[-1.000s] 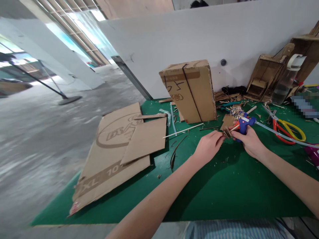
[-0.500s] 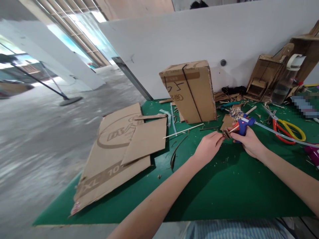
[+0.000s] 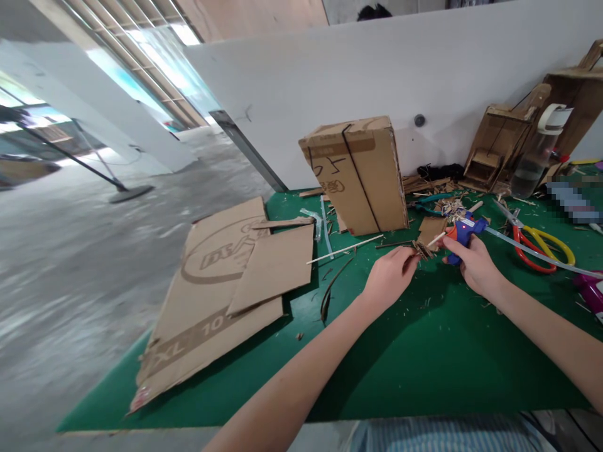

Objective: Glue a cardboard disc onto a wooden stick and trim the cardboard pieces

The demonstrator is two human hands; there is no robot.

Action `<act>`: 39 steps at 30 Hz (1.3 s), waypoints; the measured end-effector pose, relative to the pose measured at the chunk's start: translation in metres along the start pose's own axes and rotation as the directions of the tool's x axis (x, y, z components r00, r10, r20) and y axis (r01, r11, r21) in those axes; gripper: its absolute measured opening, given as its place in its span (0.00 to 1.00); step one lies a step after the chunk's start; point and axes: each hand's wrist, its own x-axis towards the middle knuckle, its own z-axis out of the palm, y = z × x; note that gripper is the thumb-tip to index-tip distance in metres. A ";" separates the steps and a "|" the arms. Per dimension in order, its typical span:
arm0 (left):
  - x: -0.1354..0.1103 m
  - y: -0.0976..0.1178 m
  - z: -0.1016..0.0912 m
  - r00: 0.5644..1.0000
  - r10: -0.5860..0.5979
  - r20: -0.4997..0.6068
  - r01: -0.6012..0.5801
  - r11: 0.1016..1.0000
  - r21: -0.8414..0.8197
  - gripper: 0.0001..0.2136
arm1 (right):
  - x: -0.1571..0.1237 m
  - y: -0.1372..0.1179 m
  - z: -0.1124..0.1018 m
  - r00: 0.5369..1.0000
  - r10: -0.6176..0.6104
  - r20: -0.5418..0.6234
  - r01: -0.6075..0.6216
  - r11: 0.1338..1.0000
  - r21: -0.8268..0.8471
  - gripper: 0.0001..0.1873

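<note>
Left grip [image 3: 391, 274] pinches layered brown cardboard [image 3: 423, 250], right grip [image 3: 477, 266] encloses blue plastic glue gun [image 3: 463, 232]: apparent gluing, next calling for steady alignment.

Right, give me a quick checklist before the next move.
1. Small cardboard piece held in the left hand: ok.
2. Blue glue gun held in the right hand: ok.
3. Glue stick fed into the gun's back: ok, with a long length trailing out.
4. Gun hot enough: cannot tell.
5. Green table free of scraps: not ok, bits lie about.
6. Water bottle standing: ok.
</note>
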 end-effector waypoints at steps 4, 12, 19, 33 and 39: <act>0.004 -0.003 -0.005 0.975 -0.219 -0.033 0.205 0.948 -0.246 0.09 | 0.010 0.000 -0.014 0.986 -0.122 -0.113 0.117 0.992 -0.050 0.22; 0.013 -0.022 0.000 0.873 -0.486 0.031 0.377 0.634 -0.676 0.07 | 0.007 -0.011 -0.027 0.958 -0.241 0.156 0.283 0.881 -0.378 0.14; 0.014 -0.019 0.001 0.842 -0.530 0.101 0.399 0.486 -0.777 0.06 | -0.003 -0.008 -0.020 0.969 -0.107 0.223 0.204 0.855 -0.476 0.13; 0.010 -0.011 0.000 0.867 -0.474 0.158 0.400 0.470 -0.787 0.15 | -0.010 -0.009 -0.015 0.914 -0.174 0.368 0.373 0.716 -0.589 0.11; 0.009 -0.012 0.003 0.874 -0.457 0.165 0.394 0.469 -0.790 0.16 | -0.007 -0.005 -0.016 0.914 -0.201 0.352 0.384 0.706 -0.595 0.13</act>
